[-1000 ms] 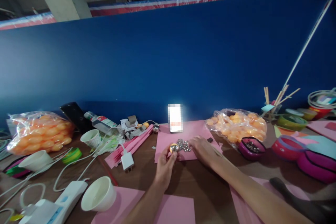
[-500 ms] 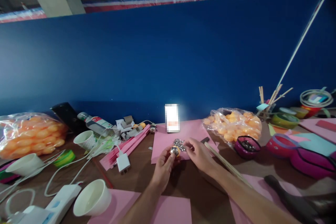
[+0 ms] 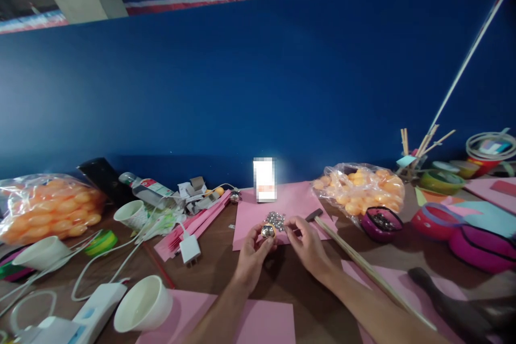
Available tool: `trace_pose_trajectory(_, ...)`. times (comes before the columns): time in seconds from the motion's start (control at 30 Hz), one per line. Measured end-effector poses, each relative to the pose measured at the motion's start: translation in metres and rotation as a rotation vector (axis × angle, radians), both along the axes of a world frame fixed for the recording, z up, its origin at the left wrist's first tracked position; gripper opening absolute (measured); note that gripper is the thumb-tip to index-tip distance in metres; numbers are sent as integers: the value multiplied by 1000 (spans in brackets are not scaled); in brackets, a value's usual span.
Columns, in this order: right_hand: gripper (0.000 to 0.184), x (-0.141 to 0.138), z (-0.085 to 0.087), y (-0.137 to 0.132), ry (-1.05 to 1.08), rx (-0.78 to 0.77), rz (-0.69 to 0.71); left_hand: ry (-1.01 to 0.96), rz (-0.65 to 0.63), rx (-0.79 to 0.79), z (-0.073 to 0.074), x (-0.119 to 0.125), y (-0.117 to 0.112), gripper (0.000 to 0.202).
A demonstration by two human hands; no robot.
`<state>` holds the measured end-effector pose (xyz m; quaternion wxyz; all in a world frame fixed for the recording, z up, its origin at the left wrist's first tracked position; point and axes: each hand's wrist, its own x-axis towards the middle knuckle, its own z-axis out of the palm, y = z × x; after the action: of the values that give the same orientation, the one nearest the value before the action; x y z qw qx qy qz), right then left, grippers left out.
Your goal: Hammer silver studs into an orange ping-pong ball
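Observation:
My left hand [image 3: 252,252] grips a small orange ball [image 3: 268,231], much of its surface covered with shiny, round silver tack heads. Beyond the ball, a loose pile of small silver tacks [image 3: 275,219] lies on a pink sheet [image 3: 290,199]. My right hand [image 3: 308,242] is just right of the pile, its thumb and forefinger pinched together. Whatever sits between those fingertips is too small to make out. A hammer with a dark head [image 3: 313,215] and a long wooden handle [image 3: 363,263] rests beside my right forearm.
Clear bags of orange balls stand at left [image 3: 52,207] and right [image 3: 363,185]. A magenta bowl [image 3: 381,224] holds dark metal bits. Left are a white cup [image 3: 143,303], a power strip [image 3: 100,303], cables and a charger [image 3: 189,249]. A blue panel [image 3: 258,75] rises behind.
My right hand has drawn slightly back from the tack pile with fingers pinched. The studded ball has turned a little in my left hand, showing more silver.

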<state>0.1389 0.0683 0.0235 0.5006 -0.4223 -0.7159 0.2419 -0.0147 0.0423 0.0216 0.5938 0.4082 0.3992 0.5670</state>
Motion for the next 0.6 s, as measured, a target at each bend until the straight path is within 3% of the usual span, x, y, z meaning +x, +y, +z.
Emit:
trace_pose_trajectory(0.37,13,-1,5,-5,44,-110,44,-134,-37,2,2,2,0,34)
trace_pose_trajectory(0.6,12,-3,4,-4,135,-132,70,-19,18,-26,-3,1,2,50)
